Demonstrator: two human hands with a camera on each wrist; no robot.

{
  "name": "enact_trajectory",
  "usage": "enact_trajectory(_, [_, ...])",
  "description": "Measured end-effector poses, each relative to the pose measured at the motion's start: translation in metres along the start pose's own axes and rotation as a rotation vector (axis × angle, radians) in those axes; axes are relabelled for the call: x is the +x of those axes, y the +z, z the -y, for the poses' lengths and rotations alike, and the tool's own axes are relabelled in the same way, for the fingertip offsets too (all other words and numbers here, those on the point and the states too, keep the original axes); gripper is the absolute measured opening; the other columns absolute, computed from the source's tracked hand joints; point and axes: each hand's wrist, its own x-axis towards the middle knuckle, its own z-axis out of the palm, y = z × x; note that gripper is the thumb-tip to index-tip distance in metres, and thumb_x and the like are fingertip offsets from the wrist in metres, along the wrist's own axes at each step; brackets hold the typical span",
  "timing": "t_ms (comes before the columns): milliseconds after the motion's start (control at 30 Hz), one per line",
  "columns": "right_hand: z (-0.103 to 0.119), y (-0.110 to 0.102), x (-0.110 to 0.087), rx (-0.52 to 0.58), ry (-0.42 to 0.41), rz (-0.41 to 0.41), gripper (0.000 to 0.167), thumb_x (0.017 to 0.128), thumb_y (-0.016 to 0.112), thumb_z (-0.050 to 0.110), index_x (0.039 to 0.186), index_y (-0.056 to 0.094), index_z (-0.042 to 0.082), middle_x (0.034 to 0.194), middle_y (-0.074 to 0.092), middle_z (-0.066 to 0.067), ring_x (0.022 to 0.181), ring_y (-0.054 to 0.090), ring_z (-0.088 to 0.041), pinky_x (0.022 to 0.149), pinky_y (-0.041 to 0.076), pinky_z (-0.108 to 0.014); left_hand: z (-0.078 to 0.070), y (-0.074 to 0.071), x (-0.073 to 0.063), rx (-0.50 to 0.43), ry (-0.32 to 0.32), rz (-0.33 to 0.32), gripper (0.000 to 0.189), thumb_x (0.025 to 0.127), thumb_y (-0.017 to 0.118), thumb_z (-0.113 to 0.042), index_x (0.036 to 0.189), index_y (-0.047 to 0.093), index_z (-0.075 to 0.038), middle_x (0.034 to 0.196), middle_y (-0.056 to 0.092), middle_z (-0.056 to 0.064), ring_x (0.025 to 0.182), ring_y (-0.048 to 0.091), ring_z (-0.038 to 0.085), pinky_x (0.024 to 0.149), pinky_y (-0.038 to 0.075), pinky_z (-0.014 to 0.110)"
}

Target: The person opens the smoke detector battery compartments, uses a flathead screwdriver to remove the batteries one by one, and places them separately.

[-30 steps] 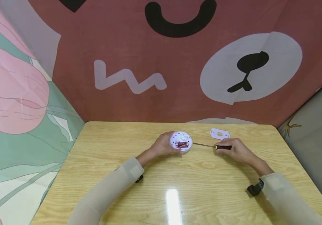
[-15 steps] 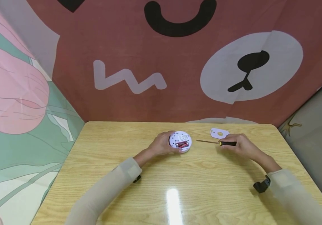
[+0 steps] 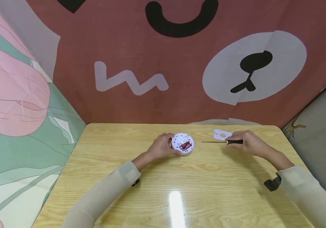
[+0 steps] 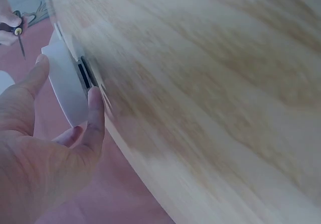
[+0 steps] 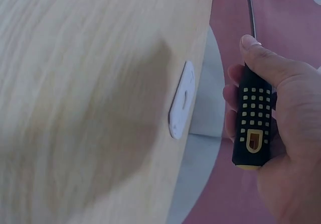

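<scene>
1. My left hand (image 3: 160, 147) grips the disc (image 3: 180, 138) by its rim, thumb and fingers on opposite sides, likely to leave its face uncovered.
2. The disc is over the far middle of the counter (image 3: 214, 190), face up, red batteries (image 3: 186, 146) showing.
3. The screwdriver (image 3: 234, 142) points at the disc, tip apart from it.
4. The plate (image 3: 217, 133) lies by the far edge, seemingly set aside.
5. My right hand (image 3: 253, 145) wraps the screwdriver's handle, probably for control.
6. The counter is wood-grained, with a bright glare.
7. Drapes surround it: flowered (image 3: 11, 91), red (image 3: 123, 41), grey (image 3: 322, 126).
</scene>
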Motion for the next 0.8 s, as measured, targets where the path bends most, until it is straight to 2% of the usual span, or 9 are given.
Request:
enact_trajectory(167, [0.002, -0.009, 0.004, -0.015, -0.01, 0.019, 0.033, 0.077, 0.087, -0.01, 0.107, 0.082, -0.001, 0.09, 0.076, 0.002, 0.064, 0.051, 0.007, 0.054, 0.043, -0.014, 0.001, -0.002, -0.003, 0.029, 0.008, -0.031, 0.083, 0.075, 0.097, -0.045, 0.14, 0.065, -0.004, 0.124, 0.07, 0.01, 0.113, 0.065, 0.025, 0.096, 0.055, 0.04])
enact_trajectory(300, [0.003, -0.014, 0.007, -0.024, -0.03, 0.024, 0.034, 0.076, 0.088, -0.01, 0.107, 0.083, 0.001, 0.089, 0.075, 0.004, 0.066, 0.052, 0.007, 0.055, 0.043, -0.014, 0.001, -0.004, -0.005, 0.049, 0.009, -0.035, 0.081, 0.076, 0.097, -0.046, 0.138, 0.066, -0.004, 0.121, 0.07, 0.008, 0.108, 0.065, 0.023, 0.094, 0.055, 0.038])
enact_trajectory(467, [0.005, -0.019, 0.012, -0.048, -0.039, 0.042, 0.032, 0.078, 0.088, -0.006, 0.108, 0.083, 0.003, 0.089, 0.073, 0.008, 0.066, 0.048, 0.007, 0.054, 0.041, -0.015, 0.002, -0.008, -0.005, 0.07, -0.014, -0.001, 0.08, 0.078, 0.094, -0.049, 0.139, 0.065, -0.005, 0.126, 0.07, 0.009, 0.114, 0.065, 0.024, 0.098, 0.056, 0.04])
enact_trajectory(600, [0.006, -0.021, 0.015, -0.067, -0.038, 0.059, 0.03, 0.08, 0.088, -0.003, 0.109, 0.083, 0.004, 0.09, 0.073, 0.007, 0.067, 0.047, 0.007, 0.052, 0.04, -0.016, 0.003, -0.013, -0.004, 0.089, -0.012, 0.034, 0.087, 0.08, 0.092, -0.051, 0.147, 0.059, -0.006, 0.136, 0.067, 0.011, 0.122, 0.065, 0.027, 0.103, 0.054, 0.044])
enact_trajectory(700, [0.007, -0.022, 0.017, -0.067, -0.048, 0.074, 0.029, 0.079, 0.088, -0.004, 0.107, 0.083, 0.004, 0.09, 0.074, 0.005, 0.067, 0.048, 0.007, 0.052, 0.041, -0.017, 0.004, -0.019, -0.001, 0.11, 0.027, 0.067, 0.094, 0.082, 0.09, -0.053, 0.155, 0.052, -0.008, 0.146, 0.061, 0.013, 0.132, 0.06, 0.029, 0.11, 0.051, 0.047])
enact_trajectory(800, [0.008, -0.025, 0.02, -0.08, -0.069, 0.081, 0.03, 0.078, 0.089, -0.003, 0.106, 0.083, 0.005, 0.09, 0.074, 0.004, 0.067, 0.048, 0.007, 0.053, 0.042, -0.016, 0.005, -0.024, 0.004, 0.139, 0.094, 0.106, 0.095, 0.085, 0.088, -0.052, 0.159, 0.047, -0.009, 0.155, 0.054, 0.012, 0.142, 0.053, 0.03, 0.117, 0.045, 0.047])
